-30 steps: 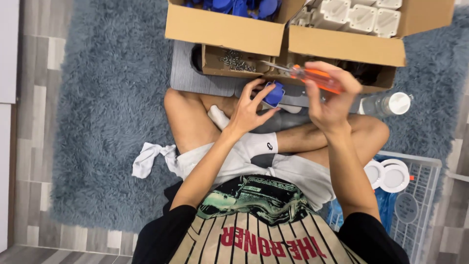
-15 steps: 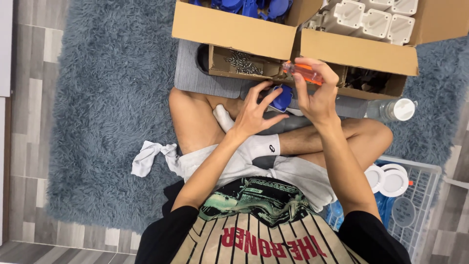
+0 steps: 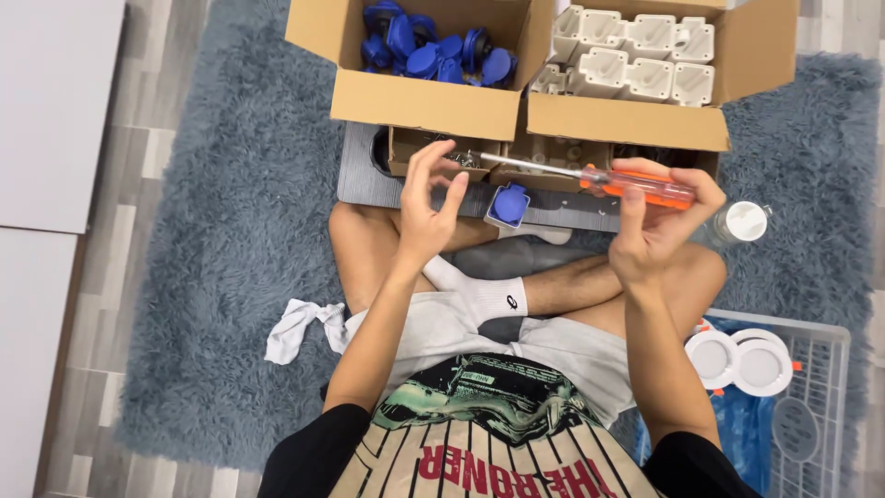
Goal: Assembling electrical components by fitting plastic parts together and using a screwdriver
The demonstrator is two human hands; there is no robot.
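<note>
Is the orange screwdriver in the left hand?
No, the right hand grips the orange screwdriver; the left hand holds no tool.

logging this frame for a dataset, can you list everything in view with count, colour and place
boxes: two, brown card, top, open
blue parts: many, in left box
white parts: many, in right box
small trays: brown, under the boxes, contents unclear
blue socket: one, on grey board
board: grey, under the trays
screwdriver: one, orange handle, in right hand
bottle: one, white cap, right
basket: white wire, lower right, holds white discs
cloth: white, on rug
rug: blue-grey, shaggy
left hand: open, raised by trays
right hand: grips screwdriver
</note>
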